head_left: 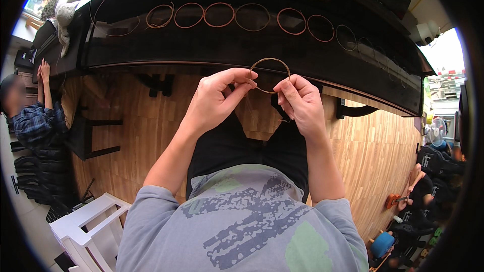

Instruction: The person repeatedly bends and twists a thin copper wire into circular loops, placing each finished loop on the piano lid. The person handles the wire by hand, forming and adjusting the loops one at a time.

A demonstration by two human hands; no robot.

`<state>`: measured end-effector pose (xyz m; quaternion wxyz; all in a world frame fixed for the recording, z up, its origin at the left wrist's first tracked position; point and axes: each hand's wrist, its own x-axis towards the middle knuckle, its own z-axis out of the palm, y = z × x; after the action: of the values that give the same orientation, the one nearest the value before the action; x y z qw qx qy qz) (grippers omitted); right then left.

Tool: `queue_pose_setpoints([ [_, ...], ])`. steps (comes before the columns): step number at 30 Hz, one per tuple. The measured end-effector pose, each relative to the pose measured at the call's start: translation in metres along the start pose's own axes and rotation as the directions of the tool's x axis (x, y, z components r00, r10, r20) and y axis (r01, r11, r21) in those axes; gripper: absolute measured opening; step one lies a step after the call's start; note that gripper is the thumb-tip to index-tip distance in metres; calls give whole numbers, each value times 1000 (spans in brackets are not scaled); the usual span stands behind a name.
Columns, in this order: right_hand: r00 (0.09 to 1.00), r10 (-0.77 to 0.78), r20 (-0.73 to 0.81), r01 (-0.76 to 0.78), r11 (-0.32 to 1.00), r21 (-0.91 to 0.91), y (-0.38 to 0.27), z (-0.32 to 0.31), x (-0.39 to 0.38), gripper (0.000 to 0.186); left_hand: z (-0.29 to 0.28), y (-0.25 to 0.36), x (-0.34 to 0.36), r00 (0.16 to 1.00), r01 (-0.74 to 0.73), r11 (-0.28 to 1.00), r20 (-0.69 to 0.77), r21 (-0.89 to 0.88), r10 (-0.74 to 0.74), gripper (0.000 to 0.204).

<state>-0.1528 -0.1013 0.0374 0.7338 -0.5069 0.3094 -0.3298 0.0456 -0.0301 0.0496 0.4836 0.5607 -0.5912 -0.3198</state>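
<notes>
A thin, brass-coloured coiled string (270,59) is stretched as a ring between my two hands, just off the near edge of a glossy black piano top (151,49). My left hand (214,93) pinches the ring's left side between thumb and fingertips. On its right side, the thumb and fingers of my right hand (301,102) are closed on it too. Faint loose ends seem to hang below the hands. Along the piano top lies a row of similar coils, among them a copper one (219,3) and a thinner, paler one (337,34).
A loosely unwound wire (115,35) lies at the row's left end, near a grey plush toy (64,15). At far left sits another person (38,121), hands raised, by a black bench (93,136). A white wooden stand (83,221) is at lower left; another person holds a ukulele (393,200) at right.
</notes>
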Motion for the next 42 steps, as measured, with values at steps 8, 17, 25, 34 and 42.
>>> queue_pose_setpoints([
  [8, 995, 15, 98, -38, 971, 236, 7, 4, 0, 21, 4, -15, -3, 976, 219, 698, 165, -681, -145, 16],
  [17, 947, -188, 262, 71, 914, 400, 13, -4, 0, 13, 11, -21, -6, 942, 335, 380, 317, -862, -111, 19],
  [25, 964, -114, 239, 47, 962, 270, 11, 1, 0, 13, 8, -24, -6, 941, 330, 328, 336, -885, -40, 15],
  [34, 981, -191, 30, 192, 981, -40, 9, 10, -6, 13, -2, 15, -1, 930, 358, 852, 226, -382, -290, 8],
  [42, 947, -319, -42, 317, 947, -43, 14, 12, -5, 12, 6, 4, -7, 915, 358, 869, 315, -342, -253, 23],
])
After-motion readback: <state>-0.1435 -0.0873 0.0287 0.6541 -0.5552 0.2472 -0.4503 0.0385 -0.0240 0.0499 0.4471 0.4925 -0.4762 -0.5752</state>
